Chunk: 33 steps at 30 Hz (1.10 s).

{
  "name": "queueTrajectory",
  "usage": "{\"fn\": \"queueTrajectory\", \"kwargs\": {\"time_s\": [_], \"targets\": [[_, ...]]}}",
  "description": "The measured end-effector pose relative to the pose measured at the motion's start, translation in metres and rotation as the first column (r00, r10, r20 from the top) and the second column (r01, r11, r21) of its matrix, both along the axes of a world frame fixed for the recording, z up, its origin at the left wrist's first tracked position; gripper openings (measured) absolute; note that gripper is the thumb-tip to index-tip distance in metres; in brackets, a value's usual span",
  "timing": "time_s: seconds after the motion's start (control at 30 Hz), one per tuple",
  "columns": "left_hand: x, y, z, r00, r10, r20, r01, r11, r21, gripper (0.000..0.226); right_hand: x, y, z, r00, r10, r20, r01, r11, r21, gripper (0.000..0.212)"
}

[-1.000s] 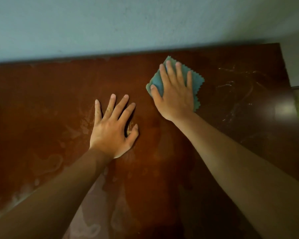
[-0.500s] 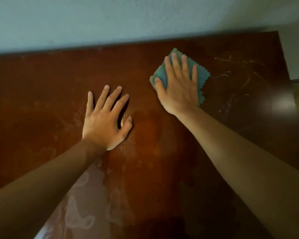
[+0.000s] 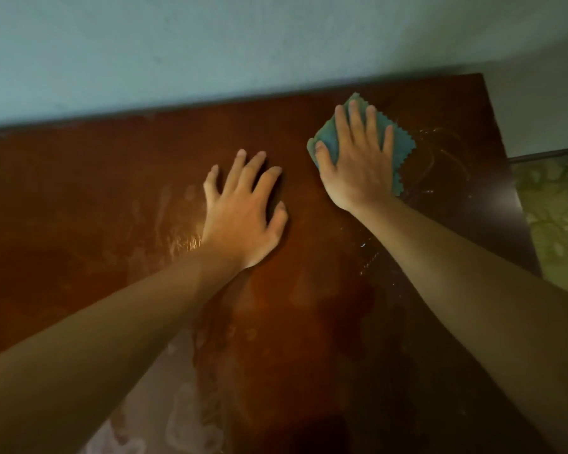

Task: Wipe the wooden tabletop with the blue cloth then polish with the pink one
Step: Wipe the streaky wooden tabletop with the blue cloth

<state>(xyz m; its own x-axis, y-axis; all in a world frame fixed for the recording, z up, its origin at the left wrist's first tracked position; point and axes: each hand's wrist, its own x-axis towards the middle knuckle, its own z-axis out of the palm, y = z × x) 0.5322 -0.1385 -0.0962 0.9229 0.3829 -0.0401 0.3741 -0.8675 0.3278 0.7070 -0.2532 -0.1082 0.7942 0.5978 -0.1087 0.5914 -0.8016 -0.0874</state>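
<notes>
Two hands are down on the table (image 3: 95, 198), and only one of them is working. My right hand (image 3: 358, 165) lies flat on the blue cloth (image 3: 404, 149), fingers (image 3: 356, 117) straight and spread, pressing it into the wood, not gripping it; spreading them that way keeps the whole square in contact so it wipes, not bunches. The cloth sits toward the table's far right corner, close to the back edge where the wood meets the pale wall (image 3: 210, 44), its zigzag hem showing past my little finger. My left hand (image 3: 243, 211) rests bare on the wood, nearer the table's middle and just to the near-left of the cloth, fingers loose and slightly arched, holding nothing. I judge it is there to brace me while I lean toward the far edge. Smeary streaks (image 3: 433, 152) lie just right of the cloth, and cloudy patches (image 3: 184, 417) show at the table's near edge, so I reckon the wiping is only partly done. The pink cloth is nowhere in view, so polishing has not begun. Past the table's right edge a green patterned floor (image 3: 554, 217) shows
</notes>
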Motion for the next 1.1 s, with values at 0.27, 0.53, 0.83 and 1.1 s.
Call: {"fn": "queueTrajectory", "kwargs": {"time_s": [0.27,0.53,0.83,1.1], "targets": [[0.016,-0.014,-0.018,0.999,0.009,-0.033,-0.006,0.997,0.077,0.06,0.047,-0.011,-0.001,0.995,-0.096,0.006,0.096,0.995,0.032,0.069],[0.016,-0.015,-0.019,0.999,0.014,-0.032,-0.011,0.995,0.097,0.062,0.009,0.031,-0.001,0.993,0.118,0.032,-0.119,0.992,0.035,0.072],[0.016,-0.015,-0.021,1.0,0.025,-0.007,-0.025,0.995,0.092,0.06,0.077,-0.028,0.001,0.991,-0.137,-0.002,0.137,0.99,0.021,0.072],[0.018,-0.015,-0.022,0.999,0.033,-0.017,-0.031,0.994,0.106,0.062,0.015,0.002,0.002,0.966,0.257,-0.019,-0.256,0.966,0.025,0.071]]}}
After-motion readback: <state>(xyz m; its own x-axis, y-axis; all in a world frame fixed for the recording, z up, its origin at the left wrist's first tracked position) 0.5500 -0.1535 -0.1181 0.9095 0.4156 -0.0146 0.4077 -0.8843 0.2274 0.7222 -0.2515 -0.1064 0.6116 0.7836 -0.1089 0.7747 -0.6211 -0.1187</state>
